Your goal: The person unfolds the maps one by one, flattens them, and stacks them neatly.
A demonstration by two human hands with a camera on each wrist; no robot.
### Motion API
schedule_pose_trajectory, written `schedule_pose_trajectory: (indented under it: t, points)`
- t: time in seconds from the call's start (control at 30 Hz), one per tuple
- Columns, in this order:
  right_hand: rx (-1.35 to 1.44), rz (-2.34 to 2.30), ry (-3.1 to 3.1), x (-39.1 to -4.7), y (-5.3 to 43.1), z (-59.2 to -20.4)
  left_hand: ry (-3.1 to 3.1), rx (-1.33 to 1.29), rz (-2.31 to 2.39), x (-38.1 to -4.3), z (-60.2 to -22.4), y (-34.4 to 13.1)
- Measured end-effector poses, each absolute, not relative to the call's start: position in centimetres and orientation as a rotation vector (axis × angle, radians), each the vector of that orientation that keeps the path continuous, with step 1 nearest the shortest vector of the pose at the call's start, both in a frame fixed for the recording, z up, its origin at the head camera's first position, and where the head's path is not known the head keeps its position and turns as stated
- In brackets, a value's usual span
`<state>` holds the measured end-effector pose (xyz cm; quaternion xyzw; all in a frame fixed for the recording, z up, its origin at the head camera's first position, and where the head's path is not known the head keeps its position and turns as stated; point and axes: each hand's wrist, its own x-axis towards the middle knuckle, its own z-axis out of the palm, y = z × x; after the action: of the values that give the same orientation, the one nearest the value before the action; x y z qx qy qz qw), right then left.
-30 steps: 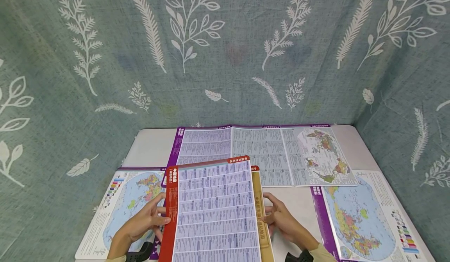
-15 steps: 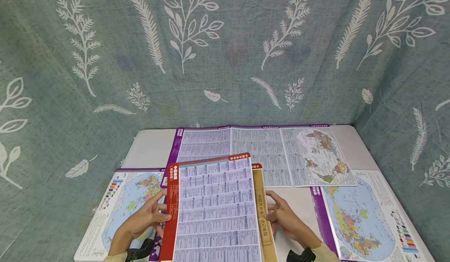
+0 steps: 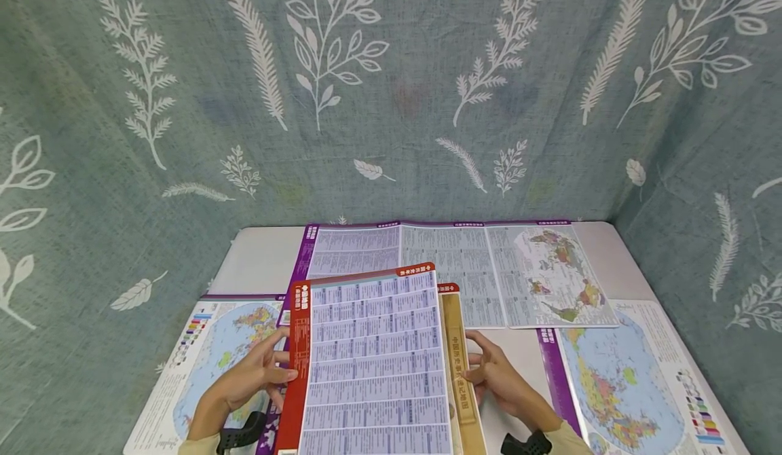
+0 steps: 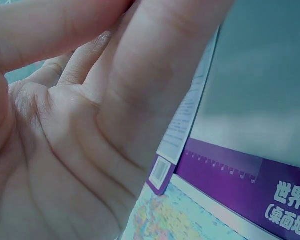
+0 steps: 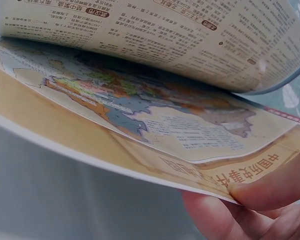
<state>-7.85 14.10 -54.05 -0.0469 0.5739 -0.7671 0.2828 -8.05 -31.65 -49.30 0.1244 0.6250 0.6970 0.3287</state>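
Note:
A laminated folded map with a red left border and columns of print is held up in front of me in the head view. My left hand pinches its red border between thumb and fingers. At the other side my right hand pinches the tan edge of the panel behind, which sticks out past the front panel. Up close in the right wrist view, thumb and fingers grip that tan margin, and the panels stand apart over a coloured map face. The left palm fills much of its wrist view.
An unfolded purple-edged sheet lies across the back of the white table. World maps lie at the left and right. A green leaf-patterned cloth hangs behind and at both sides.
My right hand has shifted slightly right with the tan-edged panel, so more of it shows beside the front panel. My left hand has stayed nearly in place on the red border.

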Motion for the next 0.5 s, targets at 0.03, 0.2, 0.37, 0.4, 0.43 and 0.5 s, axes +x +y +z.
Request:
schedule_pose_trajectory:
  t: [0.03,0.2,0.37,0.4,0.43,0.5]
  points:
    - [-0.121,-2.051,1.544,-7.9,14.2,-54.0,1.638,0.324,1.823,-8.1,-49.2,-31.6]
    - [-0.107,-2.042,1.574,-8.1,14.5,-54.0,1.646,0.317,1.818,-8.3,-48.8,-31.5]
    - [-0.123,-2.054,1.578,-8.2,14.8,-53.9,1.644,0.344,1.821,-8.5,-48.7,-31.5]
    - [-0.126,-2.057,1.577,-8.2,14.9,-53.9,1.644,0.350,1.822,-8.6,-48.7,-31.5]
    - [-0.128,-2.061,1.577,-8.3,15.0,-53.8,1.639,0.356,1.825,-8.6,-48.7,-31.5]
    - [-0.132,-2.066,1.582,-8.3,15.2,-53.8,1.625,0.372,1.837,-8.7,-48.8,-31.5]
